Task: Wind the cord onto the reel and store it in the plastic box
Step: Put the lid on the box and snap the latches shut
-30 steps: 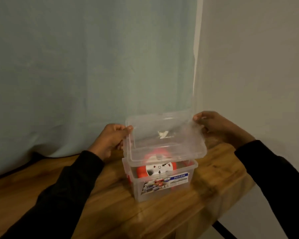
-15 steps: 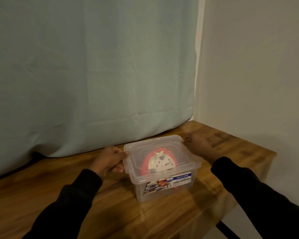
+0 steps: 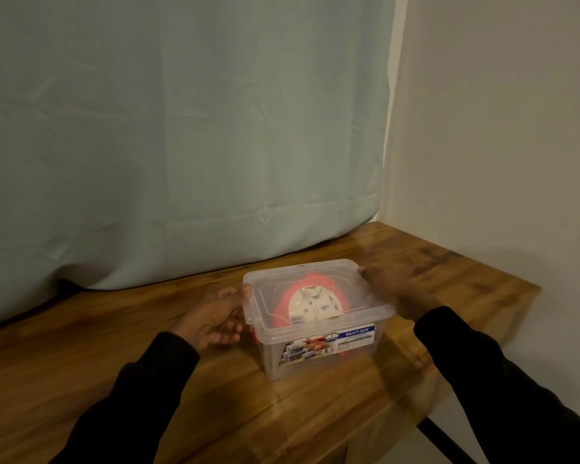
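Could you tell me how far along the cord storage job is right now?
Done: the red reel sits inside the plastic box, lid resting on top. In hand: left hand and right hand grip the lid's ends. Left: possibly snapping it shut; latching can't be confirmed.

Orange reel (image 3: 310, 304), clear box (image 3: 318, 358), black sleeves (image 3: 154, 380)

The box (image 3: 318, 349) stands on the table (image 3: 121, 346), toward its right end, with the lid (image 3: 355, 296) on top and the reel (image 3: 310, 304) inside; the left hand (image 3: 215, 318) touches its left side, the right hand (image 3: 390, 289) its right; a curtain (image 3: 181, 128) hangs behind; a wall (image 3: 499, 128) stands to the right
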